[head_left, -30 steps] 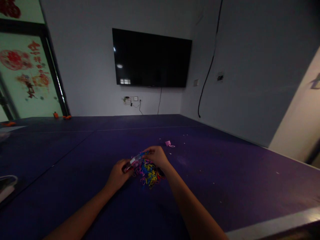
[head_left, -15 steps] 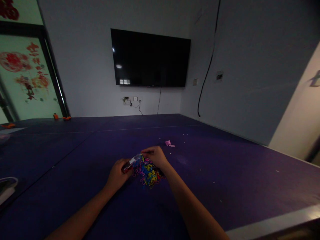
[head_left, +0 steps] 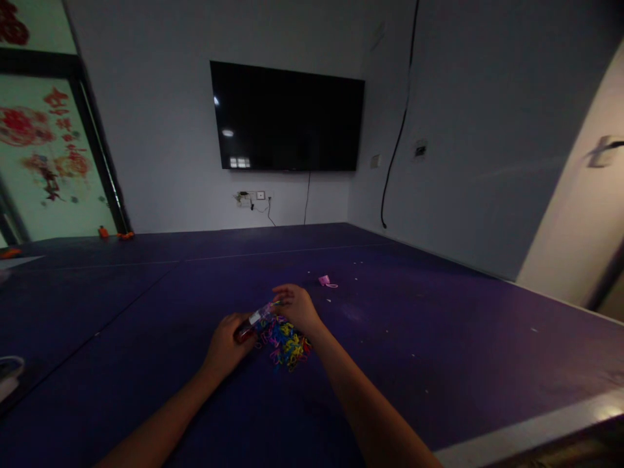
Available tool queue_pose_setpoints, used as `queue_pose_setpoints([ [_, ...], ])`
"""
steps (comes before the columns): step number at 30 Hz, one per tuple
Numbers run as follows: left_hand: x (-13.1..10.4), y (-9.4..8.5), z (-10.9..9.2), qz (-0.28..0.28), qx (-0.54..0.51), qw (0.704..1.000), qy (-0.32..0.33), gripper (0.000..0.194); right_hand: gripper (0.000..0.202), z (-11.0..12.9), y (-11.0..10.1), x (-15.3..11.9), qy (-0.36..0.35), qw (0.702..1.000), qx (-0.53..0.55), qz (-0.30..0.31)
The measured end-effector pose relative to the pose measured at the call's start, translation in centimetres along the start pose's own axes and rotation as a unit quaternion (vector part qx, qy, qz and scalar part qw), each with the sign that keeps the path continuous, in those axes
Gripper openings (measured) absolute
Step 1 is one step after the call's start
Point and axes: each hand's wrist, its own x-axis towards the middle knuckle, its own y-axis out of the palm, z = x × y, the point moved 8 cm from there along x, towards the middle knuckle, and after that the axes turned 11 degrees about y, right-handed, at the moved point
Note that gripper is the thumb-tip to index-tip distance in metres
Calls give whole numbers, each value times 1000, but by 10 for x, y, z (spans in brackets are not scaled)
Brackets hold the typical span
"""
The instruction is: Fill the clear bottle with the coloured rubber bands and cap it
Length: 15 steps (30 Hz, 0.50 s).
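Note:
My left hand [head_left: 228, 344] is wrapped round a small clear bottle [head_left: 254, 317] with a white label, tilted so its mouth points up and to the right. At that mouth, the fingers of my right hand [head_left: 297, 309] are bent together, and a small yellowish bit shows at their tips. Just below and between the hands lies a pile of small colourful bands [head_left: 285, 344] in blue, yellow, pink and red. A pink cap with a loop [head_left: 325, 281] rests on the dark purple surface [head_left: 419, 312], beyond my right hand.
White specks are scattered on the surface to the right. At the far left edge lies a white object with a cord [head_left: 10, 383]. Small orange objects [head_left: 125, 235] sit at the back left. A black television [head_left: 290, 120] hangs on the wall, and a black cable dangles in the corner.
My right hand has shifted slightly left and its fingers have spread a little at the bottle mouth. The whole view has moved slightly.

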Motion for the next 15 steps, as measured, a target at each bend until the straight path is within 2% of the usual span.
queue_pose_setpoints([
  [3,0,1,3,1,-1,1000,-2,31,43,1,-4,0,0,1000,17,-18],
  [6,-1,0,6,-10,-8,1000,1,32,42,4,0,-3,5,1000,22,-1],
  [10,-2,-1,7,-24,-18,1000,5,33,35,11,6,-7,-2,999,31,28],
  [15,-1,-3,6,-30,-9,999,8,34,26,18,7,-7,-39,999,30,20],
])
